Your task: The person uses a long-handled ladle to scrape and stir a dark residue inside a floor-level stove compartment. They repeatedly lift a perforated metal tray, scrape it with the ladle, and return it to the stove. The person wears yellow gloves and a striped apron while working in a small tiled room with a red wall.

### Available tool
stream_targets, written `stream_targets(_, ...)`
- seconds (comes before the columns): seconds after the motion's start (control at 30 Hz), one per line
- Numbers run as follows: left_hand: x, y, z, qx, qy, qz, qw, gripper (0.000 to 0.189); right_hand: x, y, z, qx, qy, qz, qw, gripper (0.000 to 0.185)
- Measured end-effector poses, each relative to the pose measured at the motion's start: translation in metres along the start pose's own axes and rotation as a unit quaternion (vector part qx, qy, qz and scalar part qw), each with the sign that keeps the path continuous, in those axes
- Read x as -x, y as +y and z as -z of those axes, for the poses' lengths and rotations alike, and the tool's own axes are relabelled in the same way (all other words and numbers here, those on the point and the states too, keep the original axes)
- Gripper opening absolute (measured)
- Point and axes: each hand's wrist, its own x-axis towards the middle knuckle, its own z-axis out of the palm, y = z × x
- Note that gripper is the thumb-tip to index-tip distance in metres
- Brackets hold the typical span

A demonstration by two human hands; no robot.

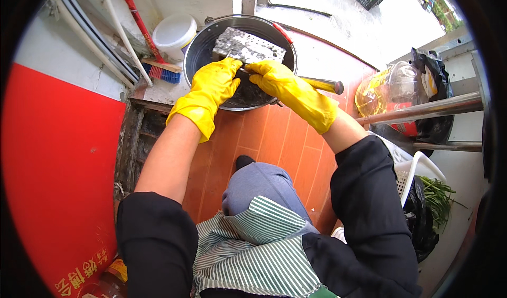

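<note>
Both of my hands wear yellow rubber gloves. A mottled black-and-white perforated slab [249, 46], its material unclear, is tilted over a round dark metal pot [294, 58]. My left hand [216, 82] grips the slab's lower edge at the left, thumb apart from the fingers. Close beside it, my right hand [283, 86] has its fingertips on the same edge near the middle; its exact grip is partly hidden. A yellow tool handle [321, 85] with a dark end sticks out from behind my right hand. Dark matter [247, 94] lies in the pot's bottom.
Left of the pot stand a lidded white bucket [172, 32] and a red-handled brush [162, 70]. A large plastic bottle [390, 86] and metal rails [427, 110] are at the right, above a white basket [402, 171] and leafy greens [435, 201]. A red panel [63, 171] borders the left.
</note>
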Motion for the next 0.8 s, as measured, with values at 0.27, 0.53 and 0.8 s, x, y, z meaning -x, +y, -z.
stream_targets(0.27,-0.015,-0.024,-0.011,-0.265,-0.026,-0.027,0.963,0.023,0.031,-0.034,0.107,0.443,-0.145,0.035,0.884,0.015)
stream_targets(0.53,-0.006,-0.014,0.002,-0.024,-0.162,0.175,0.971,0.045,0.011,-0.015,0.144,-0.096,-0.414,-0.466,0.776,0.02)
stream_targets(0.8,0.0,-0.018,0.0,0.048,-0.146,0.239,0.959,0.048,0.099,-0.099,0.143,0.116,-0.22,-0.448,0.859,0.031)
